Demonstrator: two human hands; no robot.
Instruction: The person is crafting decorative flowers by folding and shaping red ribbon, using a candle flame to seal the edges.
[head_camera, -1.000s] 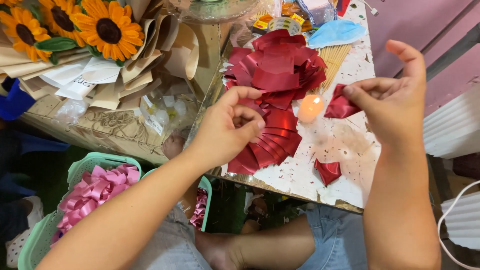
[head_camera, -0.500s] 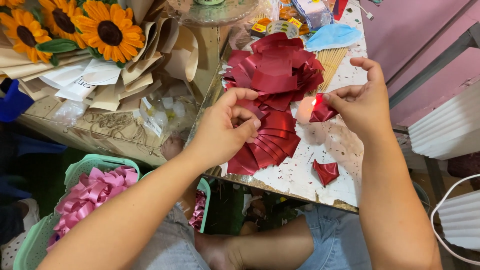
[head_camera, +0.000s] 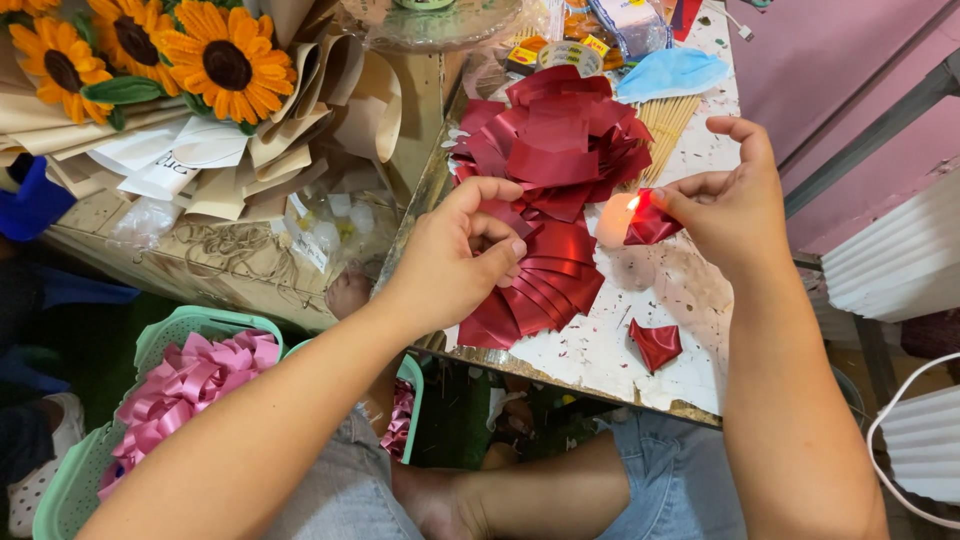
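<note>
Nearest the camera, a mint-green plastic basket (head_camera: 70, 480) on the floor holds pink satin ribbon bows (head_camera: 185, 385), beside the person's blue denim shorts (head_camera: 660, 480). Above it, on the speckled white counter (head_camera: 600, 355), a small folded piece of dark red ribbon (head_camera: 656, 344) lies alone near the front edge.

The left hand (head_camera: 450, 262) hovers over a fanned stack of dark red ribbon strips (head_camera: 540, 290), thumb and forefinger pinched together with the other fingers curled in; whether anything sits between the fingertips cannot be told. The stack lies on the counter just under this hand.

The right hand (head_camera: 735, 205) pinches a folded dark red ribbon petal (head_camera: 650, 222) between thumb and fingers, holding its corner right at the flame of a small lit candle (head_camera: 615, 220) standing on the counter between the two hands.

Behind the candle, a loose heap of cut dark red ribbon squares (head_camera: 555, 140) fills the middle of the counter, with a bundle of thin wooden skewers (head_camera: 665, 125) beside it and a light blue face mask (head_camera: 670, 72) beyond. A roll of clear tape (head_camera: 563, 56) sits near the far edge.

Off to the left, a bouquet of yellow artificial sunflowers (head_camera: 225, 60) is wrapped in brown kraft paper (head_camera: 300, 140).
</note>
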